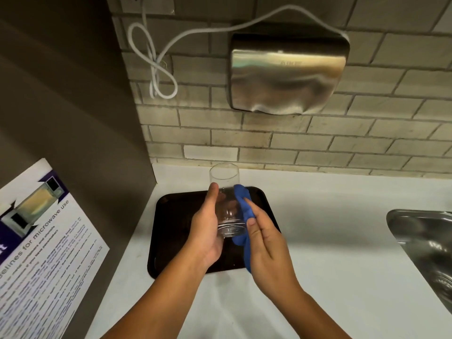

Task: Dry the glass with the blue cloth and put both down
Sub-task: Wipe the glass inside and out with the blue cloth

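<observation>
A clear drinking glass (226, 192) is held above a dark tray (176, 216), its open mouth pointing away from me toward the tiled wall. My left hand (208, 231) grips the glass from the left side, thumb along its wall. My right hand (266, 248) presses a blue cloth (242, 204) against the glass's right side, fingers laid flat over the cloth. Part of the cloth hangs down under my right palm and is hidden there.
The tray lies on a white counter (330, 241). A steel sink (425, 243) is at the right edge. A metal hand dryer (288, 72) with a white cord (156, 59) hangs on the tiled wall. A grey panel with a microwave notice (41, 241) stands at left.
</observation>
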Available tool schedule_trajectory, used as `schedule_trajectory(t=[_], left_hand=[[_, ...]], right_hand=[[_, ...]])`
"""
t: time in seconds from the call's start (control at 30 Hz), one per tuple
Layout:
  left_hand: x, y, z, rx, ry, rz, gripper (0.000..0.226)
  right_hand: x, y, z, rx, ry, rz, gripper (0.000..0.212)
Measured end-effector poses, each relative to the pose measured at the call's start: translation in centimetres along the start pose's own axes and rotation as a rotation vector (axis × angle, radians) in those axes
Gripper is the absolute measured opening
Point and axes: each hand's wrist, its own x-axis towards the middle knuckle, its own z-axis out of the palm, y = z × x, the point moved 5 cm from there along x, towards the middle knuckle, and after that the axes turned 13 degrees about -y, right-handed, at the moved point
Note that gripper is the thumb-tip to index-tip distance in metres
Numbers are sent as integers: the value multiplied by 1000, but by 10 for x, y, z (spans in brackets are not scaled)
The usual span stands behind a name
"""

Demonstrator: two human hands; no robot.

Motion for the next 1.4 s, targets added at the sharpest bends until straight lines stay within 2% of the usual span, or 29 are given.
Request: schedule_trajectory(t=[0.1,0.2,0.37,0.5,0.67,0.83,0.93,0.97,1.1,1.27,1.4], left_hand=[[1,-3,0,-12,-14,-8,59],[0,-6,1,15,2,-1,54],[2,-5,1,27,24,-26,60],[4,-4,1,71,3,-13,58],[8,-5,-4,70,9,8,55],[6,-10,-6,56,9,-2,58],[5,-14,-8,44,17,-8,59],[5,-14,-7,61,8,-4,59],[0,-15,-3,188,-16,17,56],[-2,-18,-5,303,15,88,59],[-2,-18,-7,360,0,116,57]], right_hand=[[3,-3,-1,-80,1,-37,42],[13,5,-5,41,28,61,41],[4,-2,0,-85,-5,34,46],[8,3,-7,-49,25,89,43],[-3,-14,2,-377,-80,-108,51],[5,2,-8,-252,-10,55,48],[2,-10,-1,-390,-98,-43,62],[5,-10,-3,-413,-107,-61,66],[24,-10,-22,-373,-17,43,59],[18,-17,-7,-744,-249,-125,80],[31,-21,-19,-679,-161,-102,69]])
